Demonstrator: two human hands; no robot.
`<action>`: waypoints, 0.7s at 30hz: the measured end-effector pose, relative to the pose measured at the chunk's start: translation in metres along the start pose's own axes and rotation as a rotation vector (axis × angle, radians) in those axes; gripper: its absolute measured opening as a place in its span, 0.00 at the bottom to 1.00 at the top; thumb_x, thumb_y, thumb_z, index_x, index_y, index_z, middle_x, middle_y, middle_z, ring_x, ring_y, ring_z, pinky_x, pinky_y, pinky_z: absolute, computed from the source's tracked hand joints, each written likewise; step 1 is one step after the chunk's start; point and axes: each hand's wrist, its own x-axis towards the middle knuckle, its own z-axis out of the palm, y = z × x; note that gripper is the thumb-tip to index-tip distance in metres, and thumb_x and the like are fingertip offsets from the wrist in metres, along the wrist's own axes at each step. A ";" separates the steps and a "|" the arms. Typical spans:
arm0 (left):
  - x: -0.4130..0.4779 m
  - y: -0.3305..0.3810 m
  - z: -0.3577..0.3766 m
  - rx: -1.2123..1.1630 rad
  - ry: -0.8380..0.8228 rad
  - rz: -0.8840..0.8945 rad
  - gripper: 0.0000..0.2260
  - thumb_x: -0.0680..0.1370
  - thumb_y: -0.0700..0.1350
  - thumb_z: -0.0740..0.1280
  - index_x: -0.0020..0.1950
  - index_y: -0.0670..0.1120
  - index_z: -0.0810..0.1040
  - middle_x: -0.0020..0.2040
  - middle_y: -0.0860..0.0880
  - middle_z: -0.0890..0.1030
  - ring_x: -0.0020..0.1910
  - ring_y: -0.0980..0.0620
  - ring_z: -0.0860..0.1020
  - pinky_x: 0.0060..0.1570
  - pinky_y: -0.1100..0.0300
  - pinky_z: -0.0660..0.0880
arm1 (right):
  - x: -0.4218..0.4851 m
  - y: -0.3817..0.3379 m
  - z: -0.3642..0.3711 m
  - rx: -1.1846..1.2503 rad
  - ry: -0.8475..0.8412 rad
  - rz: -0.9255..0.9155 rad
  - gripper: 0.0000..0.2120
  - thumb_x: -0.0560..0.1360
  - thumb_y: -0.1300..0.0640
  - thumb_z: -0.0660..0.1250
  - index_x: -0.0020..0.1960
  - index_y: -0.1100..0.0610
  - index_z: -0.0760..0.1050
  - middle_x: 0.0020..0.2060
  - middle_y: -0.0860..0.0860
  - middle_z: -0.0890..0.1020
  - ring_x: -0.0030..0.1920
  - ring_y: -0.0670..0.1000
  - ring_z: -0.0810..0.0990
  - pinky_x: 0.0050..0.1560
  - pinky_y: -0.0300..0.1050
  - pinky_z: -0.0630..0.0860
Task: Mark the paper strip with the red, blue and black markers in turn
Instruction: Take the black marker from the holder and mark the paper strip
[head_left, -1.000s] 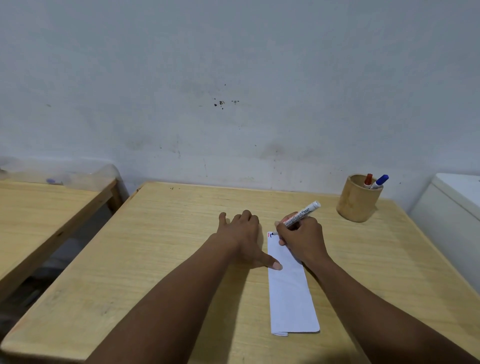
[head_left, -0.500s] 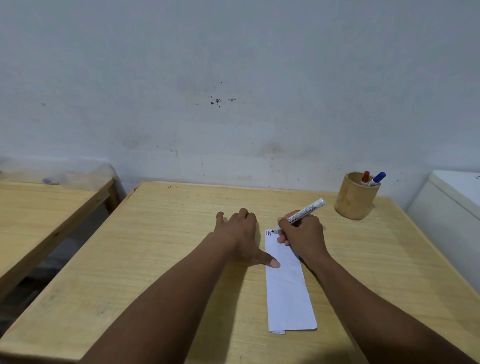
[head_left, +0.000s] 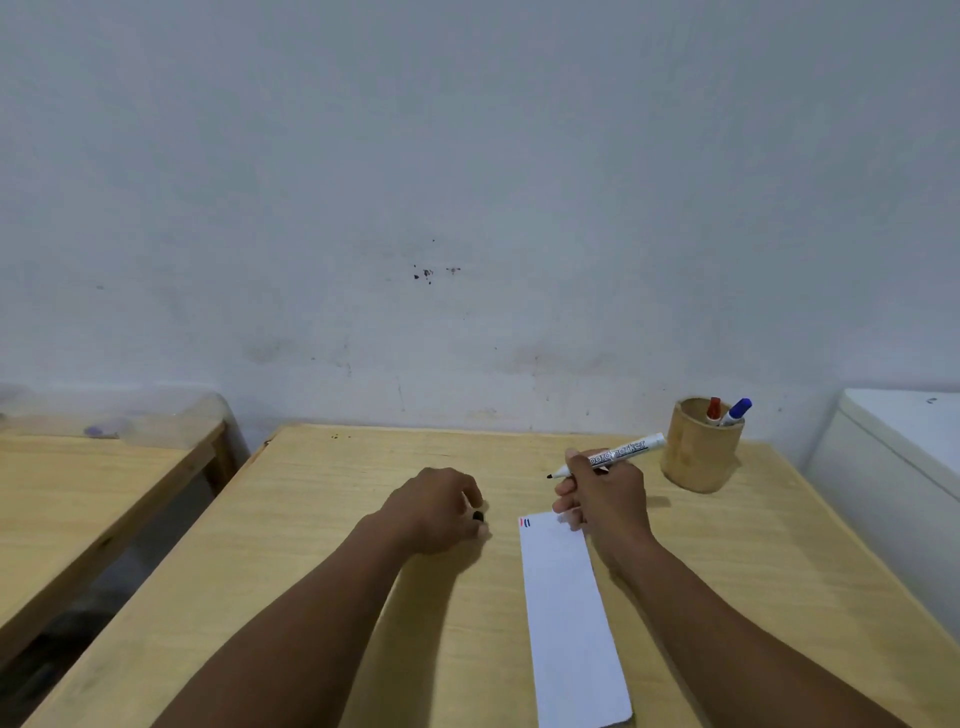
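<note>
Right hand (head_left: 602, 499) is lifted just past the far end of the paper strip (head_left: 569, 618), fingers (head_left: 571, 462) closed round the black marker (head_left: 608, 457). Marker is uncapped, black tip pointing left and clear of the paper, tail end angled up toward the bamboo cup (head_left: 698, 452). Lower knuckles of that hand overlap the strip's far right corner; can't tell if they touch it.

Left hand (head_left: 436, 512) sits on the bench (head_left: 322, 519) just left of the strip, not on the paper. Its fingers are curled in w/ a small black thing (head_left: 478, 516) pinched at the tips, prob. the cap, but too small to be sure.

Strip lies lengthwise, near end at the bottom edge of view, far end by the right hand. Far left corner carries short marks (head_left: 525, 523): red, then blue; a third dark one can't be made out for certain.

Red marker (head_left: 714, 409) and blue marker (head_left: 738, 410) stand capped in the cup, at the bench's far right, near the wall (head_left: 467, 182). A second wooden bench (head_left: 78, 493) stands to the left, apart; a white unit (head_left: 904, 467) to the right.
</note>
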 end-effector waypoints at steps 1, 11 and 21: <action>0.001 -0.001 0.001 0.008 0.011 0.004 0.12 0.72 0.55 0.75 0.54 0.55 0.84 0.49 0.56 0.82 0.50 0.53 0.79 0.52 0.56 0.78 | 0.002 -0.006 0.001 -0.025 -0.006 -0.022 0.10 0.79 0.57 0.71 0.43 0.63 0.79 0.30 0.57 0.81 0.25 0.54 0.80 0.23 0.41 0.71; 0.021 0.036 -0.024 -0.529 0.251 0.049 0.03 0.75 0.46 0.74 0.42 0.49 0.86 0.36 0.51 0.85 0.37 0.55 0.79 0.37 0.65 0.72 | 0.022 -0.087 -0.012 0.065 -0.117 0.025 0.07 0.78 0.61 0.67 0.41 0.62 0.79 0.32 0.57 0.80 0.25 0.52 0.79 0.24 0.40 0.69; 0.048 0.128 -0.049 -1.220 0.140 0.098 0.05 0.77 0.45 0.74 0.51 0.46 0.87 0.46 0.47 0.89 0.50 0.48 0.87 0.54 0.52 0.76 | 0.032 -0.117 -0.043 0.303 -0.055 0.046 0.08 0.78 0.61 0.66 0.44 0.65 0.79 0.27 0.54 0.82 0.25 0.50 0.82 0.26 0.40 0.71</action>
